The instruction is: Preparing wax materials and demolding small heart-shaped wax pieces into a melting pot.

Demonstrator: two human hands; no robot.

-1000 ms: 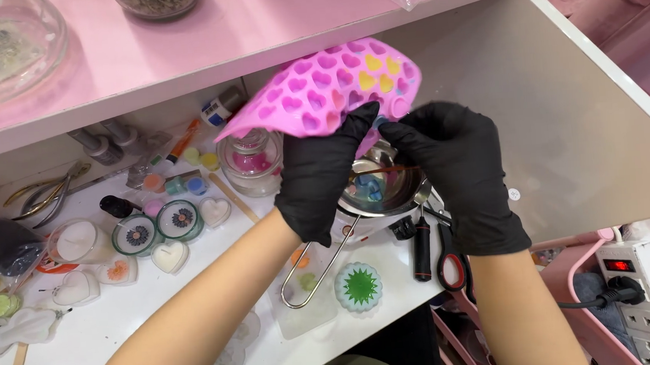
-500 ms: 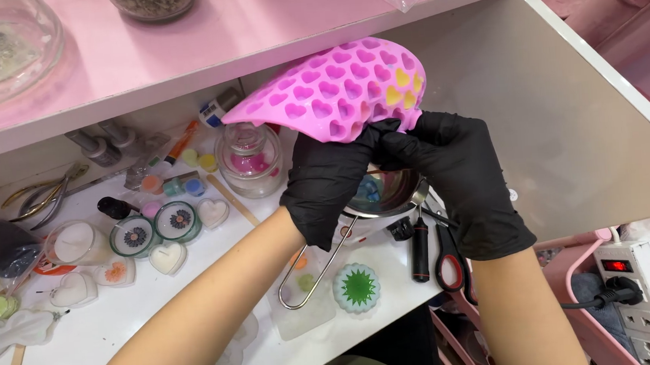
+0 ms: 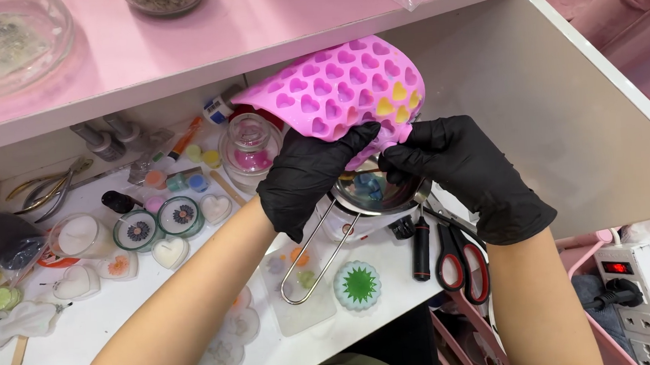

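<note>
We've got both gloved hands up w/ forearms angled in from below. Our left hand (image 3: 306, 178) and right hand (image 3: 463, 169) are each pinched on the lower edge of the pink heart mold (image 3: 341, 90), bent over & held just above the small metal pot (image 3: 375, 194) w/ blue bits inside.

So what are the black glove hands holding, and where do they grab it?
Both hands, left hand and right hand, hold the pink heart mould by its lower edge, bending it over the metal pot.
</note>
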